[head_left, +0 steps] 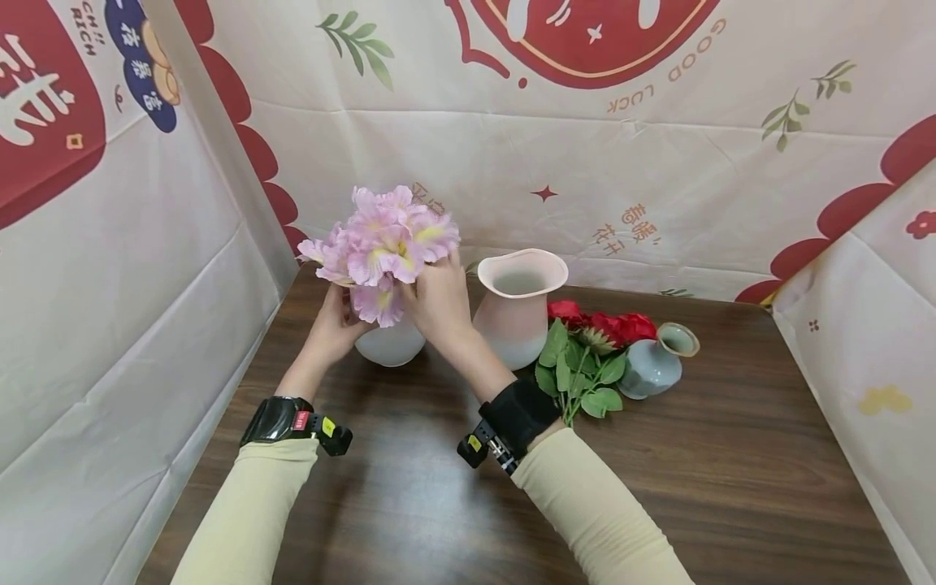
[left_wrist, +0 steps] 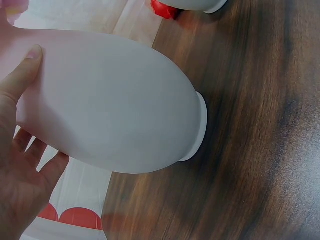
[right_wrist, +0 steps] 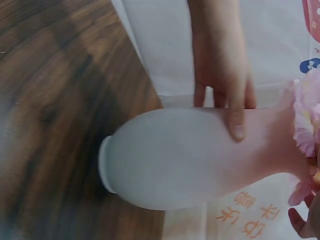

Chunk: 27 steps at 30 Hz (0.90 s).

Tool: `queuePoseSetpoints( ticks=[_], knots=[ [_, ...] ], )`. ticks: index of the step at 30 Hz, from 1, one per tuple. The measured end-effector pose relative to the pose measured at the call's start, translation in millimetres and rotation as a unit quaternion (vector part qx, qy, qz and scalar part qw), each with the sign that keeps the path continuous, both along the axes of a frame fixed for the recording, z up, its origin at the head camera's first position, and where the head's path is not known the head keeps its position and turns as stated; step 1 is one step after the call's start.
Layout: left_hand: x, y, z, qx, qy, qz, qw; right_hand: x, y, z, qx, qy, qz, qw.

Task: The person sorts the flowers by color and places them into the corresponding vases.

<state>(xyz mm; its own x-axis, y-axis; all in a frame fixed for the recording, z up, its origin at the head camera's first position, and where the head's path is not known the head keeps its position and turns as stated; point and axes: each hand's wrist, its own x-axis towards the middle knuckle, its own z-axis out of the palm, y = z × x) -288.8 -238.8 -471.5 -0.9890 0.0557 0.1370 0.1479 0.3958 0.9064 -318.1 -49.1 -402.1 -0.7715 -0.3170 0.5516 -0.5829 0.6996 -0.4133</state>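
At the wooden bench, grips a pink-and-white vase with the left hand and touches pink flowers with the right hand, impossible to say whether clasping them.

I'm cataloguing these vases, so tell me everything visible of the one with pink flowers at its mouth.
The vase looks matte and smooth, perhaps ceramic: pink at the narrower neck, fading to greyish white on its rounded body, with a white foot ring. It appears to stand upright on the wood-grain table. The left hand grips its upper body; pink flowers hide its rim.
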Motion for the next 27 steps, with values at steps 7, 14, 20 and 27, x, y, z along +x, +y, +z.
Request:
queuePoseSetpoints(
  ticks=[7, 14, 20, 27],
  knots=[
    [0.0, 0.5, -0.4, 0.007, -0.006, -0.008, 0.9999, 7.5, 8.5, -22.2, -0.061, -0.04, 0.043, 0.9964],
    [-0.1, 0.3, 0.2, 0.005, -0.005, -0.009, 0.9999, 17.1, 16.4, -33.6, -0.066, -0.087, 0.041, 0.9932],
    [-0.9, -1.5, -1.4, 0.008, -0.005, -0.011, 0.9999, 19.8, 24.0, -42.8, -0.072, -0.073, 0.026, 0.9944],
    [0.1, -0.8, -0.2, 0.002, -0.008, -0.008, 0.9999, 22.2, 33.2, -43.6, -0.069, -0.067, 0.03, 0.9949]
  ],
)
